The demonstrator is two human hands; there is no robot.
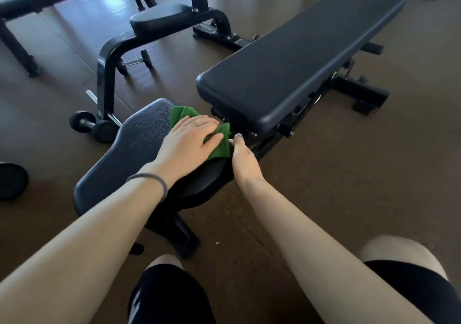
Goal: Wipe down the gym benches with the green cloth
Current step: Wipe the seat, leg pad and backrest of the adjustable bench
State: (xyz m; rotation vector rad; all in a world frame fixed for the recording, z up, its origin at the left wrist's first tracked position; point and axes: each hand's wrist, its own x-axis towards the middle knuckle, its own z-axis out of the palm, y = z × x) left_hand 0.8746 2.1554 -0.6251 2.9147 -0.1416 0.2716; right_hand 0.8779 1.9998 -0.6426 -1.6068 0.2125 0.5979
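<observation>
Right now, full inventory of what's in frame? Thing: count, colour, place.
green cloth: 1, green, on the seat pad's far end, under the left hand
seat pad: 1, black, centre-left, nearest
back pad: 1, black, centre to upper right, flat
second bench: 1, black, upper centre-left
dumbbells: 2, black, on the floor left of the seat pad; one farther back
floor: brown
hair tie: 1, grey, left wrist
left hand: flat, pressing the cloth
right hand: at the seat pad's right edge, thumb touching the cloth; fingers hidden

A crumpled green cloth (219, 141) lies at the far edge of the black padded bench seat (129, 154), just beside the long backrest pad (299, 56).
</observation>
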